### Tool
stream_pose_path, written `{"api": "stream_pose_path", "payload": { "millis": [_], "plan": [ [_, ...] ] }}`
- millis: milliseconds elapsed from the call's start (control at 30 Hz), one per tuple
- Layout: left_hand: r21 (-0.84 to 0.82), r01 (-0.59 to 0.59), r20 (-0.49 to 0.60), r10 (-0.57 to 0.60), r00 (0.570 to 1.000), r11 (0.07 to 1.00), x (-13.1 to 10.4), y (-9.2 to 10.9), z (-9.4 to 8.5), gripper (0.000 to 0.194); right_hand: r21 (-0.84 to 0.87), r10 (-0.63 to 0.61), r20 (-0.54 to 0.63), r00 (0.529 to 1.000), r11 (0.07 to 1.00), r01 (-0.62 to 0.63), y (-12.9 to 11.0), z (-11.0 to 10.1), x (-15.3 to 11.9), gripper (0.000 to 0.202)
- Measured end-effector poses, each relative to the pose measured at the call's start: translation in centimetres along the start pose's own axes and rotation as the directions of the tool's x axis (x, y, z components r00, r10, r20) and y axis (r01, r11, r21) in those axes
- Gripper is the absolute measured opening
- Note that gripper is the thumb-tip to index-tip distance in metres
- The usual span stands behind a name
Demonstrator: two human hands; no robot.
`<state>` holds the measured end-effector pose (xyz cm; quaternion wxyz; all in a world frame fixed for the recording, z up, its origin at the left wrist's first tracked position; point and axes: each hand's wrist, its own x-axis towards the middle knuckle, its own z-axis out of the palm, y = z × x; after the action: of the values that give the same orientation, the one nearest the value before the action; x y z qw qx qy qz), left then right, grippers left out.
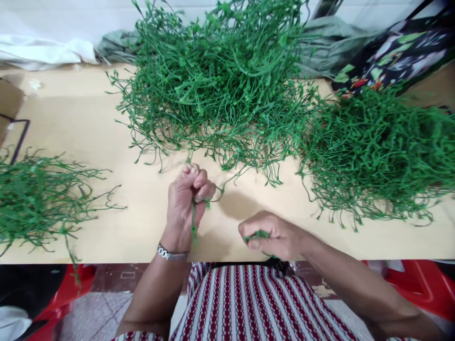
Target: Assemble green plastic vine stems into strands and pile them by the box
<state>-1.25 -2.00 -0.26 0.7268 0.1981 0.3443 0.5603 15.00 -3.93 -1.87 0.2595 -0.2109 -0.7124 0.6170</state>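
My left hand (pixel 190 194), with a metal watch band at the wrist, is closed around a thin green plastic stem (pixel 194 222). Parts of the stem stick out above and below the fingers. To its right and lower down, my right hand (pixel 272 234) is curled shut on a small bunch of green plastic stems (pixel 261 234), mostly hidden in the palm. Just beyond both hands lies a large tangled heap of green artificial stems (pixel 220 85) with small forked tips. Some loose strands reach toward my left fingers.
A second heap of green stems (pixel 384 151) lies at the right, and a smaller pile (pixel 39 203) at the left, one strand hanging over the table edge. Behind are grey-green cloth (pixel 330 45) and a dark floral fabric (pixel 394 57). Red stools (pixel 419 289) stand below the table (pixel 81 123).
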Motion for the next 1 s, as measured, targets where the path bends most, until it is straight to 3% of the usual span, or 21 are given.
{"api": "stream_pose_path", "payload": {
  "millis": [33, 133, 233, 267, 333, 400, 433, 567, 633, 733, 867, 1000],
  "plan": [
    [0.025, -0.01, 0.017, 0.01, 1.0, 1.0, 0.1, -0.1, 0.1, 0.019, 0.007, -0.002, -0.031, 1.0, 1.0, 0.003, -0.1, -0.3, -0.1, 0.031],
    [0.147, 0.117, 0.147, -0.139, 0.979, 0.982, 0.3, -0.7, 0.4, 0.013, -0.043, 0.03, -0.248, 0.968, 0.998, -0.042, -0.5, -1.8, -0.5, 0.024],
    [0.186, 0.02, 0.097, -0.038, 0.995, 0.982, 0.5, -1.0, 0.4, 0.015, -0.077, 0.016, -0.362, 0.932, 0.996, -0.047, -1.2, -3.5, -1.1, 0.017],
    [0.193, -0.006, 0.082, -0.01, 0.997, 0.981, 0.6, -1.0, 0.3, 0.015, -0.07, 0.0, -0.435, 0.9, 0.997, -0.034, -1.5, -3.8, -1.3, 0.014],
    [0.203, -0.026, 0.063, 0.014, 0.998, 0.979, 0.8, -0.9, 0.2, 0.014, -0.074, -0.042, -0.617, 0.786, 0.997, -0.004, -2.2, -4.1, -1.7, 0.011],
    [0.224, -0.045, 0.031, 0.039, 0.999, 0.974, 0.8, -1.1, 0.3, 0.013, -0.163, -0.094, -0.704, 0.704, 0.986, -0.031, -3.1, -3.7, -1.7, 0.01],
    [0.248, -0.062, 0.014, 0.061, 0.998, 0.967, 0.8, -1.3, 0.4, 0.012, -0.228, -0.105, -0.695, 0.711, 0.97, -0.08, -3.5, -3.3, -1.6, 0.011],
    [0.33, -0.118, 0.003, 0.124, 0.992, 0.936, 0.4, -2.2, 1.2, 0.01, -0.481, 0.065, -0.499, 0.864, 0.809, -0.338, -3.5, -1.2, -0.3, 0.021],
    [0.349, -0.131, 0.014, 0.134, 0.991, 0.928, 0.2, -2.6, 1.6, 0.01, -0.559, 0.177, -0.424, 0.888, 0.72, -0.411, -2.6, -0.4, 0.2, 0.027],
    [0.395, -0.153, 0.041, 0.149, 0.988, 0.906, 0.1, -2.7, 1.8, 0.01, -0.606, 0.23, -0.41, 0.882, 0.654, -0.452, -1.2, -0.1, 0.2, 0.018],
    [0.563, -0.185, 0.159, 0.114, 0.981, 0.805, 0.1, -1.9, 1.2, 0.007, -0.533, 0.216, -0.382, 0.898, 0.743, -0.405, -0.6, -0.6, -0.5, 0.016],
    [0.773, -0.235, 0.342, -0.075, 0.937, 0.59, 0.0, -0.6, -0.1, 0.023, -0.472, 0.103, -0.351, 0.931, 0.839, -0.271, -0.8, -1.4, -1.1, 0.02]
  ]
}}
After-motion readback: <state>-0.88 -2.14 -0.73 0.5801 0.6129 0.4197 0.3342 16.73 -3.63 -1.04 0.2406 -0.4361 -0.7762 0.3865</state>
